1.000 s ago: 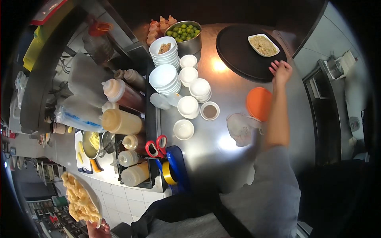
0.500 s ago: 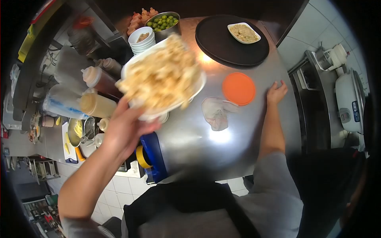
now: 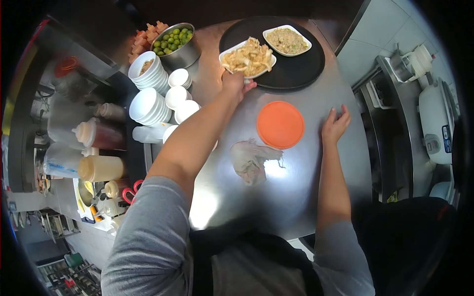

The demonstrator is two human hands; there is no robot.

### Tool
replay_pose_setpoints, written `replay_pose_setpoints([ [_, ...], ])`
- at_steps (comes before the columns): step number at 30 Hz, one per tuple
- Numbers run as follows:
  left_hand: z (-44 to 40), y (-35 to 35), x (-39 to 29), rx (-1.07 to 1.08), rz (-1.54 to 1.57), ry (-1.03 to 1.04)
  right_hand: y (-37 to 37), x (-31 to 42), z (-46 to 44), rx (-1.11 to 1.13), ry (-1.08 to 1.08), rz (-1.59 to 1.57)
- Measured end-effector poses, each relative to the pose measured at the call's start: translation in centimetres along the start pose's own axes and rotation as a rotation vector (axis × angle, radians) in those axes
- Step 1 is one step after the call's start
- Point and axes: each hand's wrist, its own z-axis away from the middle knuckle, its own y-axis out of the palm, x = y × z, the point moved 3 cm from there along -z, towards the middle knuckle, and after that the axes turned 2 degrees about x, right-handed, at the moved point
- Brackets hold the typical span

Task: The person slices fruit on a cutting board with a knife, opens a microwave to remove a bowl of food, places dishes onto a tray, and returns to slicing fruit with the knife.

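My left hand [image 3: 236, 86] reaches far forward and grips the near edge of a white dish [image 3: 256, 75] heaped with golden fried strips [image 3: 249, 58]. That dish is over the left part of a round black tray [image 3: 296, 74]; whether it touches the tray I cannot tell. Beside it on the tray is a second white dish holding fried rice [image 3: 287, 41]. My right hand [image 3: 335, 124] lies on the right side of the steel counter with its fingers apart and nothing in them. Nearest to it is a round orange lid [image 3: 280, 125].
A crumpled pale cloth [image 3: 248, 163] lies on the steel counter [image 3: 296, 187]. Stacks of white bowls [image 3: 149, 107], small cups [image 3: 176, 97] and a metal pot of green limes [image 3: 180, 54] line the left side. Sauce bottles [image 3: 101, 168] and red-handled scissors [image 3: 130, 191] are farther left.
My left hand has carried the dish of fried strips forward and right, from above the bowls to the black tray. My right hand stays on the counter.
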Motion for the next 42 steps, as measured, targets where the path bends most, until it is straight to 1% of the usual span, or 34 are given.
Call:
replay_pose_setpoints([
  [4,-2.5,1.4,0.0,-0.165,-0.032,0.018,-0.3,0.7,-0.1,-0.002,0.002,-0.041],
  [5,-2.9,1.3,-0.1,-0.134,-0.031,0.017,-0.3,0.7,-0.1,-0.003,-0.002,-0.039],
  [8,-3.2,0.5,-0.5,-0.032,-0.161,0.054,0.3,0.3,-0.1,-0.014,-0.018,0.01],
  [9,-2.1,0.1,-1.3,-0.01,-0.204,0.125,0.4,0.0,-0.2,-0.012,-0.028,0.035],
  [11,0.6,-0.3,-4.2,0.002,-0.425,0.111,0.3,0.1,0.2,-0.01,-0.038,-0.004],
  [13,3.9,0.0,-7.9,0.077,-0.406,0.106,0.2,-0.2,-0.2,-0.001,-0.036,-0.015],
  [15,8.0,-0.3,-12.3,0.254,-0.577,0.079,0.4,-0.6,-0.5,0.015,-0.024,-0.007],
  [16,8.5,-0.5,-13.1,0.399,-0.671,0.075,0.5,0.2,-0.2,0.02,-0.04,0.069],
  [17,17.0,-1.2,-16.9,0.399,-0.718,0.315,0.6,1.0,0.1,0.023,-0.054,0.145],
  [18,21.1,-2.5,-18.6,0.447,-0.827,0.463,0.5,1.9,0.3,0.024,-0.068,0.222],
  [19,24.2,-3.9,-19.3,0.494,-0.935,0.608,1.2,4.8,1.9,0.061,-0.193,0.081],
  [21,30.1,-8.1,-20.0,0.485,-1.114,0.967,2.6,14.3,7.3,0.322,-0.324,-0.195],
  [22,33.1,-10.4,-19.8,0.458,-1.072,0.844,5.4,15.2,11.4,0.507,-0.189,-0.039],
  [23,36.1,-12.7,-19.7,0.428,-1.028,0.72,4.8,20.4,13.4,0.865,-0.206,-0.165],
  [24,38.9,-14.5,-20.1,0.389,-1.151,0.78,5.7,22.4,15.5,0.877,-0.35,-0.167],
  [25,41.2,-16.5,-19.5,0.253,-1.056,0.853,6.3,23.8,17.2,0.888,-0.493,-0.165],
  [27,45.6,-20.9,-18.1,0.055,-1.211,0.982,7.0,25.8,18.4,0.975,-0.46,-0.073],
  [28,47.6,-23.4,-17.3,-0.01,-1.22,0.933,7.2,26.4,18.8,1.02,-0.443,-0.025],
  [29,49.4,-26.4,-15.8,-0.116,-1.109,0.893,7.9,26.2,19.2,0.982,-0.467,-0.031],
  [30,50.8,-29.4,-14.5,-0.203,-0.986,0.87,7.9,26.6,19.4,1.011,-0.446,-0.01],
  [31,52.2,-32.1,-13.2,-0.351,-0.917,0.798,7.7,27.1,19.4,1.038,-0.424,0.012],
  [32,53.4,-34.4,-12.3,-0.512,-0.927,0.734,7.7,27.5,19.4,1.06,-0.403,0.036],
  [33,54.3,-36.6,-11.3,-0.624,-0.906,0.704,7.8,27.6,19.3,1.066,-0.374,0.02],
  [35,55.5,-40.9,-8.9,-0.767,-0.813,0.656,8.0,27.0,19.0,1.071,-0.312,-0.002],
  [37,56.9,-44.7,-6.0,-0.875,-0.74,0.576,7.7,26.1,17.7,1.007,-0.254,-0.067],
  [41,58.8,-48.2,-1.3,-0.975,-0.808,0.419,6.9,24.0,12.4,0.851,-0.22,-0.153],
  [42,59.1,-48.9,-0.3,-0.985,-0.832,0.384,6.9,23.1,10.7,0.821,-0.219,-0.11],
])
